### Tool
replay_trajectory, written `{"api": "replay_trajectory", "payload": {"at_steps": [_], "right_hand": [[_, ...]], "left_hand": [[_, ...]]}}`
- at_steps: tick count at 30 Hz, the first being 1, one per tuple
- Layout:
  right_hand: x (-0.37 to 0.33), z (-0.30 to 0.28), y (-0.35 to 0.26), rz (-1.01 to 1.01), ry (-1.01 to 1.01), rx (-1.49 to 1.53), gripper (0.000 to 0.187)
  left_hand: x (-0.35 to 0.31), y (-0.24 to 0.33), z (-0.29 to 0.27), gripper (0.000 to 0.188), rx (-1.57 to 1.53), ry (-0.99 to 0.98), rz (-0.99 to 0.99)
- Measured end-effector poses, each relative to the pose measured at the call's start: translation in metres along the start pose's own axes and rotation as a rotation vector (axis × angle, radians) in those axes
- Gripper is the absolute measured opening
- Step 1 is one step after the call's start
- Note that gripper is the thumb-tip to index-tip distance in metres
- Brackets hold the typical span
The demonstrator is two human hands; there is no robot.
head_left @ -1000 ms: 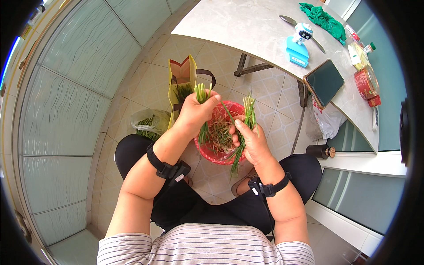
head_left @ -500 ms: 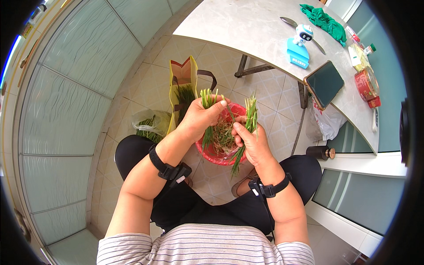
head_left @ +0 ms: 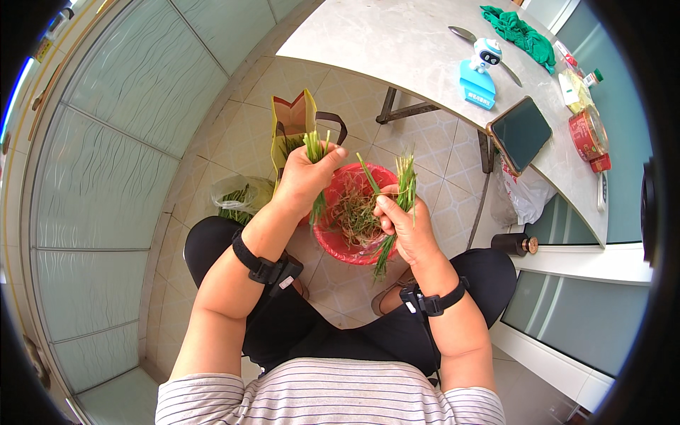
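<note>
Chives [head_left: 316,152] are clenched in my left hand [head_left: 306,177], another bunch [head_left: 404,188] pinched in my right hand [head_left: 405,225], both over the red basin [head_left: 333,241]; I judge sorting is mid-way, next needing a careful pull on one stalk

Under both hands sat a round red plastic basin [head_left: 352,241] with a smooth, slightly glossy rim. Beyond the left hand [head_left: 303,178] stood a yellow-green paper bag [head_left: 292,129], matt, with dark cloth handles. Far beyond the right hand [head_left: 404,225], a pale stone-like tabletop [head_left: 397,42] looked smooth, and on it lay a crumpled green cloth [head_left: 520,32].
</note>
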State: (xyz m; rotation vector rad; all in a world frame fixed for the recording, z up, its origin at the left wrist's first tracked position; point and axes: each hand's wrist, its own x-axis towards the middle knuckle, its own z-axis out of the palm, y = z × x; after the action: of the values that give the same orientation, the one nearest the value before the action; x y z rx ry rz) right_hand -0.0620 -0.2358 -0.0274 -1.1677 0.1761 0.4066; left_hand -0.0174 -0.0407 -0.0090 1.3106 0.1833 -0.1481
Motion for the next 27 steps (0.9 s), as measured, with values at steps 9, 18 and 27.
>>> {"api": "replay_trajectory", "payload": {"at_steps": [9, 18, 27], "right_hand": [[0.001, -0.004, -0.001, -0.025, 0.035, 0.050, 0.018], [0.000, -0.006, -0.002, -0.011, 0.031, 0.018, 0.021], [0.001, -0.005, -0.002, -0.012, 0.032, 0.065, 0.019]], "left_hand": [[0.000, -0.014, -0.008, 0.012, 0.639, -0.095, 0.104], [-0.010, 0.001, 0.004, 0.024, 0.854, -0.135, -0.002], [-0.007, -0.014, 0.000, 0.026, 0.545, -0.221, 0.084]]}}
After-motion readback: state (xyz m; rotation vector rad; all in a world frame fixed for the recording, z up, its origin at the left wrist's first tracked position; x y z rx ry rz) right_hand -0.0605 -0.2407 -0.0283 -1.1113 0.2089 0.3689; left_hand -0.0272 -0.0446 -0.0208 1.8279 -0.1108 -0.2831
